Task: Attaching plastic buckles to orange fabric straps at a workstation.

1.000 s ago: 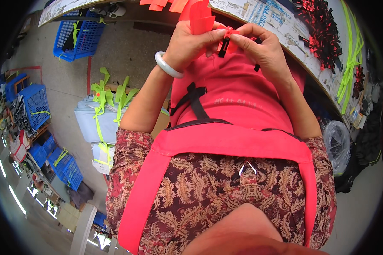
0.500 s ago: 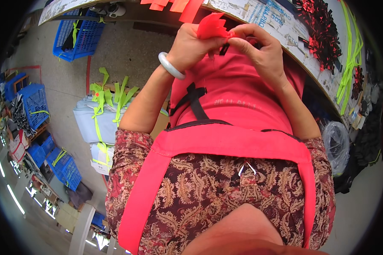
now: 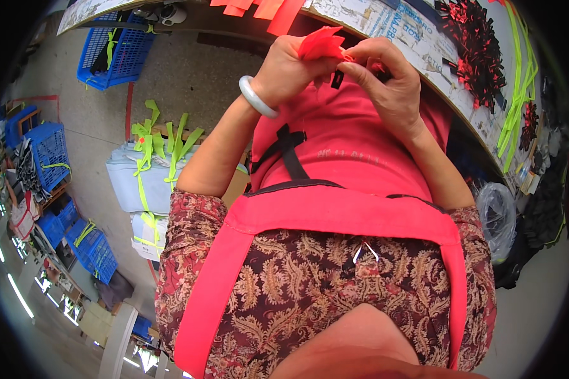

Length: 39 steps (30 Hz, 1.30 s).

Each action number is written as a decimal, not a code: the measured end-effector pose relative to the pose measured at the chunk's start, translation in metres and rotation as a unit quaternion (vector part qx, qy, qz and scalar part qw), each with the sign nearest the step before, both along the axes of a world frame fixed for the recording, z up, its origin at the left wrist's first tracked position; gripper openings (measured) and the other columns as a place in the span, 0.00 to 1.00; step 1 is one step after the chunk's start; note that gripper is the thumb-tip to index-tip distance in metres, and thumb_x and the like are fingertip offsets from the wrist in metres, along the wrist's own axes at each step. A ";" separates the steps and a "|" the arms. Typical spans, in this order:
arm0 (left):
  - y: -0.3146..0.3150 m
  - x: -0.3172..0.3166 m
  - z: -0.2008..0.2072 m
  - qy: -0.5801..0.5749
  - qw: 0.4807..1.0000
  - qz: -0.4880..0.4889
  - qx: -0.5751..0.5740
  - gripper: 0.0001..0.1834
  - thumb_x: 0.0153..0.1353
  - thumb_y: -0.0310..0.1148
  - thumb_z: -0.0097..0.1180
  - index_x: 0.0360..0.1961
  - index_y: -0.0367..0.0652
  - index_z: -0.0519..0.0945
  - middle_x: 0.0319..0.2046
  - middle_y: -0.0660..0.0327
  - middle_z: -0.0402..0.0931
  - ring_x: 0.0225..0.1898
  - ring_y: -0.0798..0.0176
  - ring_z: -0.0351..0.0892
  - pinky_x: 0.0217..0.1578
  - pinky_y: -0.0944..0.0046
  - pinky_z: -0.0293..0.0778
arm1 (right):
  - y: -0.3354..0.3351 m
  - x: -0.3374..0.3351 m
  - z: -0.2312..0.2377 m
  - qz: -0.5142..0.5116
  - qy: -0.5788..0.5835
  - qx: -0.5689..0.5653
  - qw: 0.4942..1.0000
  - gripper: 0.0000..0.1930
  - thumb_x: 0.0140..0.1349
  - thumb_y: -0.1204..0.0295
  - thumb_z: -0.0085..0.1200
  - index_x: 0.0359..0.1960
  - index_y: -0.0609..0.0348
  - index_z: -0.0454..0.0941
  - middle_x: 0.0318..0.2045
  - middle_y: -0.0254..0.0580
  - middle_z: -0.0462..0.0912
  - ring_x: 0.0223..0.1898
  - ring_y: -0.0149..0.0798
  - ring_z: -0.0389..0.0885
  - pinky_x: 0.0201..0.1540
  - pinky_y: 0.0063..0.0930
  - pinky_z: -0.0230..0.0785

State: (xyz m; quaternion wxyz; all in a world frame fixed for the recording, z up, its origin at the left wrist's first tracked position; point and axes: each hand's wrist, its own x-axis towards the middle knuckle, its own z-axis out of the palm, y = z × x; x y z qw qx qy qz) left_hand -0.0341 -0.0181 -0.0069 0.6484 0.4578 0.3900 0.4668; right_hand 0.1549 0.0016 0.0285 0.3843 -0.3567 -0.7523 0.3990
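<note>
My left hand (image 3: 292, 71), with a pale bangle (image 3: 257, 96) at its wrist, is closed around a bunch of bright red-orange fabric strips (image 3: 320, 44). The strips fan out above the fingers. My right hand (image 3: 392, 82) pinches the gathered end of the same bunch with thumb and forefinger. A small black tab (image 3: 337, 79) hangs just below the point where the two hands meet. Something dark and red shows partly inside my right palm, too hidden to name. Both hands are in front of the red apron (image 3: 354, 145), near the table edge.
More orange strips (image 3: 284, 16) hang over the edge of the worn table (image 3: 417, 44). A pile of black-and-red tied pieces (image 3: 471, 57) and yellow-green strips (image 3: 518, 82) lie on it at right. Tied pale-blue fabric bundles (image 3: 129, 183) and blue baskets (image 3: 114, 54) stand on the floor at left.
Both hands stay together on the bunch. The strips have tipped slightly to the right, and the black tab shows a little more clearly below the fingers.
</note>
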 end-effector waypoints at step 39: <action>0.018 -0.016 0.024 0.138 0.984 -0.064 0.097 0.08 0.57 0.23 0.60 0.38 0.36 0.81 0.30 0.64 0.79 0.33 0.73 0.76 0.39 0.71 0.74 | 0.004 0.007 -0.011 -0.003 0.016 -0.157 0.988 0.08 0.57 0.72 0.62 0.36 0.61 0.79 0.32 0.31 0.79 0.34 0.24 0.74 0.37 0.18 0.66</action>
